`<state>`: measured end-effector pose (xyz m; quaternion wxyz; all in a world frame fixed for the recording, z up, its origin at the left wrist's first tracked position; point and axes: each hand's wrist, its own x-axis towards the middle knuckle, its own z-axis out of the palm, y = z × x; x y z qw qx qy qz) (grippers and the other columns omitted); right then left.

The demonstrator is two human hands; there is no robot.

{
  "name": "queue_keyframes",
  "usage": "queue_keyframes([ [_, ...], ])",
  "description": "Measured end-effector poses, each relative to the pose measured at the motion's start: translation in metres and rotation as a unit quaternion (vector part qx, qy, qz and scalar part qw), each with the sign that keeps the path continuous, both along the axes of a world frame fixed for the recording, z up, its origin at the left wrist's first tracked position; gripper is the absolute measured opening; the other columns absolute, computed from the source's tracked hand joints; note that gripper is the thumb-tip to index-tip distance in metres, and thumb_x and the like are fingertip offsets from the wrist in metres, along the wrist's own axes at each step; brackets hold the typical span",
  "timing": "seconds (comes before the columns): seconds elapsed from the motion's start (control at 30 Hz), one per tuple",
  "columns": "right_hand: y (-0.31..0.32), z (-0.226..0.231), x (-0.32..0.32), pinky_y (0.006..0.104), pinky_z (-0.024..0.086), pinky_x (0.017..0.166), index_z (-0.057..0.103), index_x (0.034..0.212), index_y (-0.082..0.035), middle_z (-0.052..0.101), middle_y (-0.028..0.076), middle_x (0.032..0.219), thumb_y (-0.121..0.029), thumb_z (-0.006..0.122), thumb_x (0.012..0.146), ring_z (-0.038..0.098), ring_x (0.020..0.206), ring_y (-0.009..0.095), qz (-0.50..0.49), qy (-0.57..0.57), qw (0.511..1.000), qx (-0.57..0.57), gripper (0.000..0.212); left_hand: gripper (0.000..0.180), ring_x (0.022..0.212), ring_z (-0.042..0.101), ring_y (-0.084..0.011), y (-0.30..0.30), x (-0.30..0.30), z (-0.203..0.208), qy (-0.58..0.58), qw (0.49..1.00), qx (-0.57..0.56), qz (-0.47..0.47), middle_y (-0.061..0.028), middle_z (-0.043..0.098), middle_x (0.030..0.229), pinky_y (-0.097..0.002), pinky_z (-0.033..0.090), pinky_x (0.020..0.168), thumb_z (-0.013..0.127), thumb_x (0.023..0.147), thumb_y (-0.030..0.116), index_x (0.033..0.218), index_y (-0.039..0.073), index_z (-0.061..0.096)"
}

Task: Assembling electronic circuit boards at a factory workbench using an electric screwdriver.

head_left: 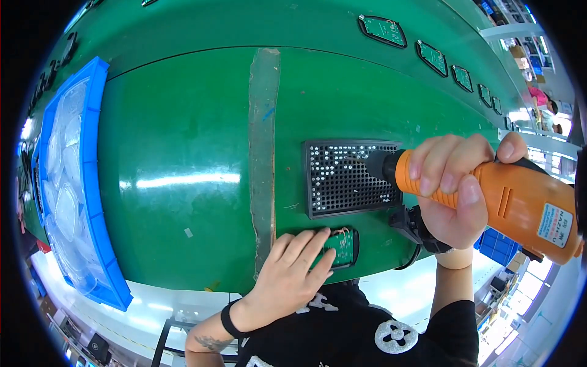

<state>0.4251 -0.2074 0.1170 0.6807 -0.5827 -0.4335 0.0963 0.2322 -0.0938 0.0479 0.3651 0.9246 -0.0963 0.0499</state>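
My right hand grips an orange electric screwdriver, its black tip lying over the right edge of a black perforated tray full of small holes. My left hand rests flat, fingers apart, on a small green circuit board in a black holder at the near edge of the green belt. The board's right part shows past my fingertips. A black cable part sits under my right hand.
A green conveyor belt with a taped seam runs across. A blue bin with clear plastic trays stands at the left. More green boards in black holders line the far belt. Another person is at the far right.
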Motion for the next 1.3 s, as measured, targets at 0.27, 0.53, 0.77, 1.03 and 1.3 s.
queue_keyframes([
  [0.27,-0.004,-0.001,0.003,0.0328,0.041,0.060,0.031,0.111,-0.015,0.044,0.002,0.069,-0.010,0.044,0.087,0.049,0.059,0.015,0.013,0.000,1.000,-0.007,0.028,0.035,0.104,0.047,-0.0268,-0.010,0.000,-0.009,0.006,0.998,-0.020,0.054,-0.0147,0.049,0.119,-0.0377,0.039,0.083,0.070,0.069,0.019,0.098,0.004,0.059],
  [0.53,-0.007,0.000,0.004,0.0335,0.041,0.060,0.030,0.112,-0.015,0.044,0.002,0.070,-0.010,0.041,0.087,0.049,0.059,0.015,0.016,-0.010,1.000,-0.013,0.029,0.035,0.105,0.047,-0.0262,-0.015,0.000,-0.007,0.016,0.998,-0.023,0.055,-0.0134,0.049,0.119,-0.0382,0.038,0.084,0.069,0.069,0.020,0.099,0.004,0.059],
  [0.77,-0.014,0.003,-0.010,0.0329,0.042,0.062,0.034,0.112,-0.014,0.045,0.002,0.071,-0.010,0.043,0.084,0.049,0.060,0.014,0.025,-0.046,0.999,0.009,0.030,0.033,0.103,0.048,-0.0272,-0.017,-0.002,-0.016,-0.008,0.997,-0.031,0.066,-0.0093,0.051,0.115,-0.0412,0.037,0.083,0.071,0.067,0.017,0.097,0.006,0.059],
  [1.03,-0.068,0.019,-0.073,0.0275,0.049,0.039,0.034,0.108,-0.005,0.056,0.005,0.063,0.001,0.061,0.076,0.053,0.043,0.015,-0.027,-0.086,0.980,0.178,0.043,0.029,0.103,0.048,-0.0271,-0.017,-0.001,-0.013,-0.031,0.994,-0.067,0.078,-0.0087,0.052,0.112,-0.0415,0.038,0.083,0.069,0.066,0.006,0.094,0.004,0.061],
  [1.3,-0.093,0.007,-0.120,0.0333,0.052,0.041,0.035,0.103,-0.005,0.057,0.008,0.058,0.002,0.063,0.076,0.057,0.044,0.020,0.002,-0.029,0.994,0.105,0.040,0.033,0.102,0.049,-0.0282,-0.017,-0.005,-0.014,-0.027,0.993,-0.078,0.082,-0.0057,0.056,0.112,-0.0394,0.038,0.084,0.072,0.061,0.003,0.092,0.008,0.062],
])
